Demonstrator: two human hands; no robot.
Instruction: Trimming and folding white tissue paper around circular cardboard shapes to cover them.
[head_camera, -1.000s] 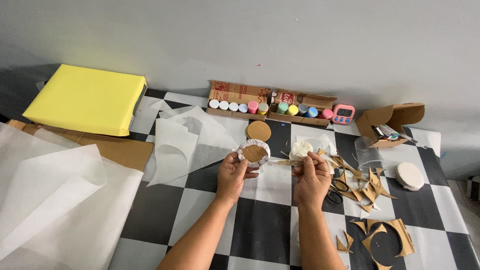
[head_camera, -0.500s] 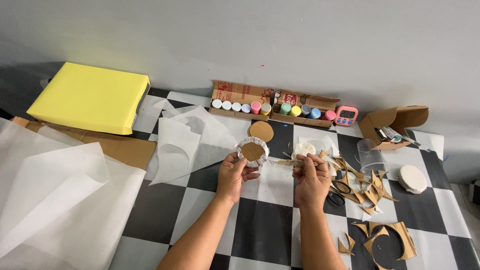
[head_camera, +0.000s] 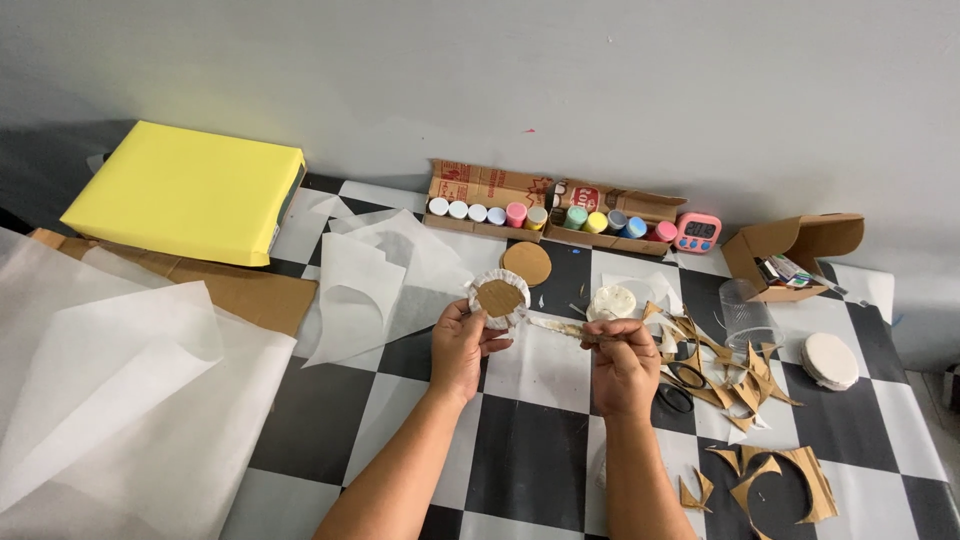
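My left hand (head_camera: 463, 345) holds up a small cardboard disc (head_camera: 498, 297) wrapped at its rim in white paper. My right hand (head_camera: 622, 362) grips a glue-smeared stick (head_camera: 556, 326) whose tip points left toward the disc. Just beyond the right hand sits a white round lump (head_camera: 611, 302) on the checkered table. A bare cardboard disc (head_camera: 526, 263) lies flat behind the held one.
A long box of small paint pots (head_camera: 545, 213) stands at the back, with a pink timer (head_camera: 697, 232) beside it. Cardboard scraps and scissors (head_camera: 716, 365) lie right. A yellow package (head_camera: 186, 192) and thin white paper sheets (head_camera: 110, 390) fill the left. A clear cup (head_camera: 745, 314) and open carton (head_camera: 790, 255) stand right.
The left hand has lifted and tilted the wrapped disc a little higher. The right hand has drawn the stick slightly toward me.
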